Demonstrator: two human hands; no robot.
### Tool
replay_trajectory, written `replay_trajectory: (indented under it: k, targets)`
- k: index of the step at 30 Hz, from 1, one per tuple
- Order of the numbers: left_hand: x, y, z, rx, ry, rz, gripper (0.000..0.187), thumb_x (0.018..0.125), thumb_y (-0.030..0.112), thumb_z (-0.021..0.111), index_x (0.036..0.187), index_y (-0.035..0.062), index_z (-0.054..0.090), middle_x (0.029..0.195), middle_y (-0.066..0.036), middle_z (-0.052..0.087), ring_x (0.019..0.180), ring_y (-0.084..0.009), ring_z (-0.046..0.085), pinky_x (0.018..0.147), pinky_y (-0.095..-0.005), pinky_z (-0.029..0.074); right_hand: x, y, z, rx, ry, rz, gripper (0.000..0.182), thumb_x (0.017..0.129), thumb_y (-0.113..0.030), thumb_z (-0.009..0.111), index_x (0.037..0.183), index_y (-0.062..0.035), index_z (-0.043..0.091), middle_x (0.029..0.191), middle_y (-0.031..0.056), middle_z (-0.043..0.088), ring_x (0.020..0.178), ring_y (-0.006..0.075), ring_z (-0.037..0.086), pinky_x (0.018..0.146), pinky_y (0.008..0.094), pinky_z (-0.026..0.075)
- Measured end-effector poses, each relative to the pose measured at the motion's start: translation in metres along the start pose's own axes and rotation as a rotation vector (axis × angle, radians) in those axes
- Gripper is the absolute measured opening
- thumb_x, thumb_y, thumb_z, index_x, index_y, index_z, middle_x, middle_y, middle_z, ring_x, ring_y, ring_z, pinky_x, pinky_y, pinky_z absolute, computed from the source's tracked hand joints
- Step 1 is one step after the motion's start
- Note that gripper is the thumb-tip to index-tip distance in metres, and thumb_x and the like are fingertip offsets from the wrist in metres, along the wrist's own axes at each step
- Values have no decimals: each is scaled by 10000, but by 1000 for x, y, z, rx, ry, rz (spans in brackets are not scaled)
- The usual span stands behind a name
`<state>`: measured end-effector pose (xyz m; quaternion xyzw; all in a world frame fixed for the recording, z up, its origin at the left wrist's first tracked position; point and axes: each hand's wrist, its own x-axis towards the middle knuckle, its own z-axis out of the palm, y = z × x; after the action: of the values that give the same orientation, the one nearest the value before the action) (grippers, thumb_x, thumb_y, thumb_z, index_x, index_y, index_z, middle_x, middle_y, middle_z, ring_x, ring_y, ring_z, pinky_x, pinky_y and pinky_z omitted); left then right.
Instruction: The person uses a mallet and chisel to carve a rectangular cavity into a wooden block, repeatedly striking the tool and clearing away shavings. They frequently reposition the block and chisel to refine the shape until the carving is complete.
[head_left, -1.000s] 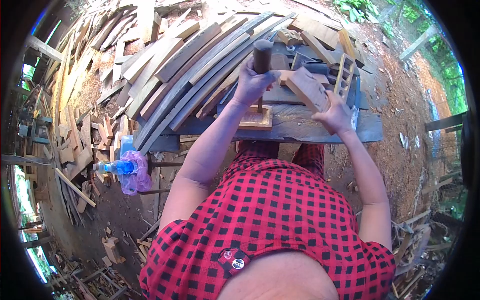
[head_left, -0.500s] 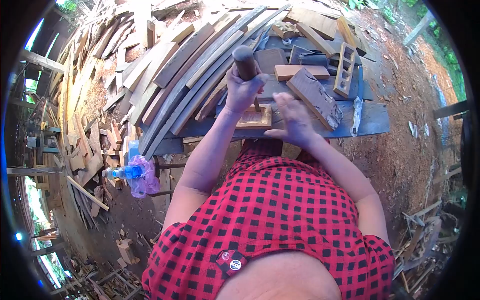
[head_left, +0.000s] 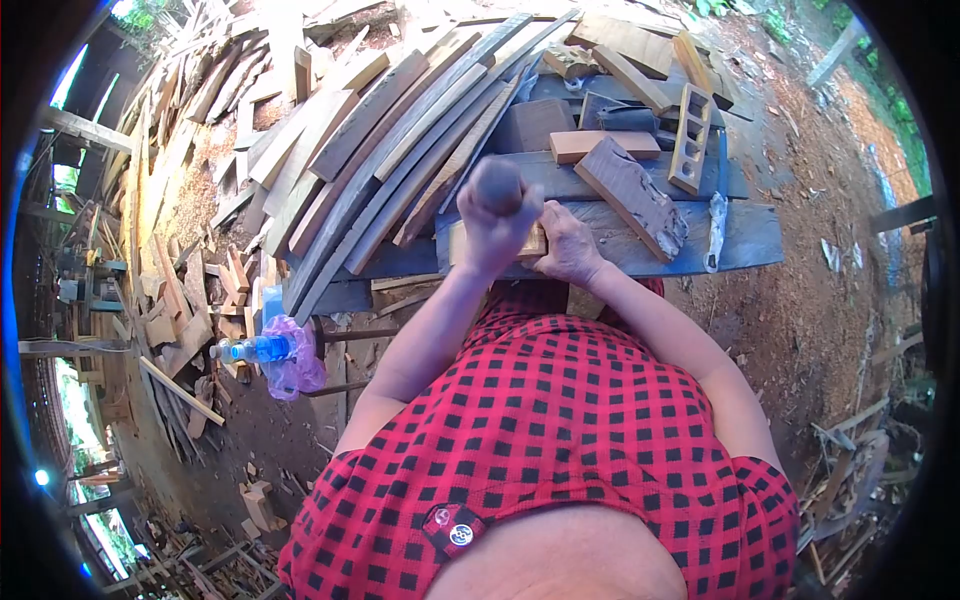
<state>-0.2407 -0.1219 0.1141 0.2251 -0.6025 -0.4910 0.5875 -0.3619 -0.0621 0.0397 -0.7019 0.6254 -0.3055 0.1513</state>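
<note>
Although the small wooden panel (head_left: 530,243) was largely hidden behind both hands, it lay flat at the near edge of the workbench (head_left: 745,245), directly in front of the person. Its visible corner showed pale wood; how much carving it carried could not be read, so progress is judged as mid-work, with the piece on the bench and the tool in hand.

Left hand (head_left: 497,235): fingers closed tight around the dark rounded handle of a tool (head_left: 497,186), held upright over the panel; the tip was hidden, and whether it was a mallet or a chisel could not be told. Right hand (head_left: 568,245): fingers curled down, pressing on the panel's right side, just beside the left hand.

Count, outward from the panel:
- One rough carved block (head_left: 630,197), beyond and right of the panel.
- One plain pale block (head_left: 603,145), further back.
- One dark block (head_left: 535,122), beside it.
- One slotted frame piece (head_left: 691,138), with three openings, at the far right.
- One stack of long curved slats (head_left: 400,150), left of the panel; number not countable.
- One plastic water bottle (head_left: 250,348), in a purple bag, below and left of the bench.
</note>
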Motion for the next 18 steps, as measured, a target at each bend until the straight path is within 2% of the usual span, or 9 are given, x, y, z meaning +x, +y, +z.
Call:
replay_trajectory:
  k: [1,2,4,5,7,9,13,15,18]
  targets:
    - [-13,4,1,6,38,109,199,735,-23,696,783,72,528,683,-27,575,568,-112,562,520,-245,453,0,5,4,-1,2,0,688,602,-220,788,1175,-43,451,1090,172,539,1049,371,561,853,457,505]
    - [-21,8,-2,5,37,111,199,735,-23,696,783,72,528,683,-27,575,568,-112,562,520,-245,453,1,10,9,16,23,-22,676,608,-228,780,1171,-46,455,1085,172,539,1046,372,562,854,456,504]
    - [-34,18,-16,269,-246,307,211,725,-26,711,789,60,528,733,-66,580,668,-193,595,612,-299,480,0,10,10,33,47,-42,664,613,-237,773,1168,-49,458,1080,172,540,1043,372,563,855,455,504]
    - [-42,21,-20,268,-249,311,211,725,-26,711,789,60,528,733,-66,580,668,-193,595,612,-299,480,-2,7,7,24,66,-33,646,627,-252,771,1160,-55,464,1064,167,545,1028,374,568,845,452,501]
    - [-55,25,-26,141,-255,260,213,720,-38,702,792,59,528,721,-83,575,667,-217,603,614,-317,483,-2,4,3,15,89,-22,627,642,-267,769,1152,-61,469,1048,163,551,1013,377,572,835,450,498]
    - [-59,27,-31,145,-199,277,223,711,-52,697,810,52,526,740,-81,593,660,-184,594,615,-313,486,-3,2,1,13,70,-16,638,636,-270,770,1159,-65,468,1055,163,554,1009,376,576,836,446,499]
    - [-31,18,-58,-122,163,-35,187,763,-28,654,827,55,498,733,-59,573,611,-155,568,599,-313,494,-2,3,1,8,61,-24,695,594,-261,802,1166,-60,462,1066,156,553,1015,373,574,846,440,501]
    - [-10,19,-62,-317,266,-137,170,788,-13,638,819,54,485,716,-57,554,580,-161,570,584,-315,500,-3,2,2,11,67,-26,708,582,-258,809,1167,-59,462,1066,153,554,1017,369,575,846,440,501]
    - [4,19,-61,-320,219,-136,196,781,-18,655,842,53,483,700,-57,548,556,-157,568,569,-299,501,-1,2,1,23,71,-6,729,570,-252,817,1176,-57,461,1072,150,556,1028,362,572,855,440,498]
